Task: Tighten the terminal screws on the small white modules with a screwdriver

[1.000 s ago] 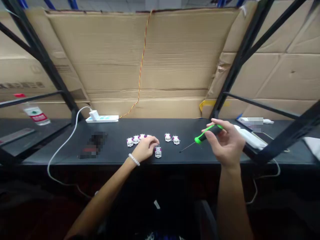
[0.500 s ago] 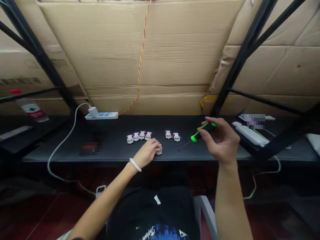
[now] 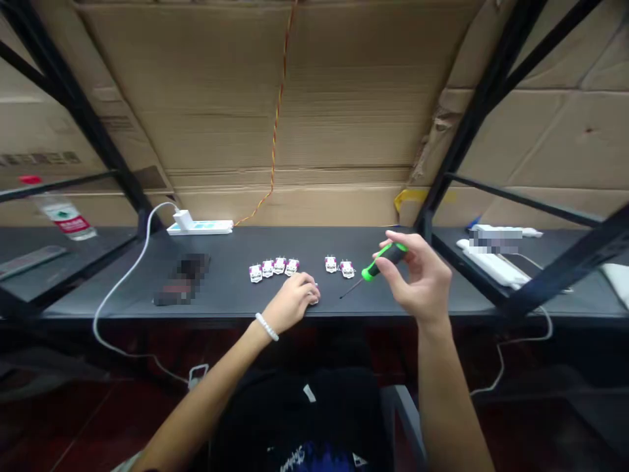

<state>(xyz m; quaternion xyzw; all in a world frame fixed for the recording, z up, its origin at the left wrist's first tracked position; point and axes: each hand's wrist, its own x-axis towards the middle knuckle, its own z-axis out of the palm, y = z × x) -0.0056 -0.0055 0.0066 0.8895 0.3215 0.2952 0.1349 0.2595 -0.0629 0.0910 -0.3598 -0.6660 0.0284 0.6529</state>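
My right hand [image 3: 417,272] grips a green and black screwdriver [image 3: 383,259] between thumb and fingers, its thin shaft slanting down to the left above the dark table. My left hand [image 3: 293,300] rests low on the table, its fingers closed over a small white piece [image 3: 314,295] that is mostly hidden. Beyond the left hand, several small white and purple parts [image 3: 267,268] stand in a row. Two more such parts, one [image 3: 331,263] beside the other [image 3: 346,269], lie between that row and the screwdriver.
A white power strip [image 3: 206,227] with a plugged-in charger [image 3: 183,219] lies at the back left, its white cable hanging over the front edge. Black metal shelf posts [image 3: 466,131] flank the table [image 3: 230,295]. A water bottle [image 3: 69,215] is at far left; white power strips [image 3: 496,263] lie right.
My right hand has moved left with the screwdriver, bringing its tip closer to my left hand. My left hand has hardly moved.
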